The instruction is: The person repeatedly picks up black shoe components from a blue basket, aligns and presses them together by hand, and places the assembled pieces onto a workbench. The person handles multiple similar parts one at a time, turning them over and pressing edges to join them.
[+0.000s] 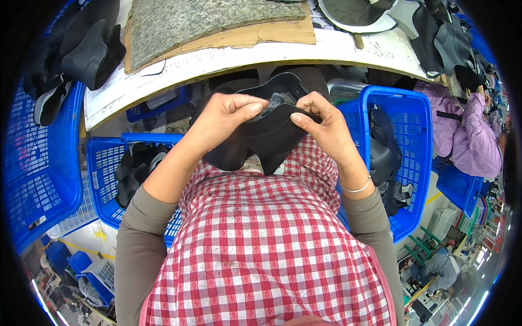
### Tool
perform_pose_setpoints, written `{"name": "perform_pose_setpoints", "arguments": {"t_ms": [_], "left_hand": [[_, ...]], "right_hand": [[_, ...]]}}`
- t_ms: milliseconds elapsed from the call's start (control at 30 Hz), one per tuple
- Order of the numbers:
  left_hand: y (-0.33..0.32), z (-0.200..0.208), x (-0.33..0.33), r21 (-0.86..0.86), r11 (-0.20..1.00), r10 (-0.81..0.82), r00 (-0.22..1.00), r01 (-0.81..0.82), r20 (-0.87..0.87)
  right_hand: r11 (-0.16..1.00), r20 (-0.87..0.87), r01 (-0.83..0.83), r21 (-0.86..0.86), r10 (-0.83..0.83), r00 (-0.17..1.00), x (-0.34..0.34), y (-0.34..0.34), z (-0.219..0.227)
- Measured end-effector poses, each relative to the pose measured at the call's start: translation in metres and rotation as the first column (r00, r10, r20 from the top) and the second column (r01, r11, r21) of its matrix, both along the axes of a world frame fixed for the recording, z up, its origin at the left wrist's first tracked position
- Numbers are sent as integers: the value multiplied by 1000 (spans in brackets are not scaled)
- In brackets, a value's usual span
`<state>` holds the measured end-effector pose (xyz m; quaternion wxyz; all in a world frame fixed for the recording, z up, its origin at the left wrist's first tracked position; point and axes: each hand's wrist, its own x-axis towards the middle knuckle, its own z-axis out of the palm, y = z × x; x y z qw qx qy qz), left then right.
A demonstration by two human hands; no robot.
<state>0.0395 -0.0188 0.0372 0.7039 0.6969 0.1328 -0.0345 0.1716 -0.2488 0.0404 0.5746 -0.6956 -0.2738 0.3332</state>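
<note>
A black shoe upper (pixel 275 130) lies across my front, just below the table edge, with a grey, mesh-like scrap (pixel 276 101) at its opening. My left hand (pixel 227 117) is closed at the upper's left rim, thumb against the bent fingers, next to the grey scrap. On the other side, my right hand (pixel 325 119) pinches the upper's edge, its thumb on the near face and its fingers curled behind. The lower flaps of the upper hang over my red checked apron (pixel 261 233).
Ahead is a white table (pixel 217 61) bearing a stone slab (pixel 212 24) on cardboard. Black shoe parts (pixel 87 51) pile up at the far left, more at the far right. Blue baskets (pixel 416 163) with black pieces flank me. A person in a purple checked shirt (pixel 473 136) is at the right.
</note>
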Motion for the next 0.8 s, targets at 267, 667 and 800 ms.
{"name": "perform_pose_setpoints", "arguments": {"t_ms": [267,667,800], "left_hand": [[-9,15,16,49,998,49,998,-47,-35],[-17,5,17,149,989,-12,1000,8,28],[-17,5,14,101,995,-10,998,5,58]], "right_hand": [[1000,-1,8,18,-8,1000,4,0,4],[995,127,93,40,-97,987,-5,4,-6],[993,94,119,25,-121,988,-6,4,-5]]}}
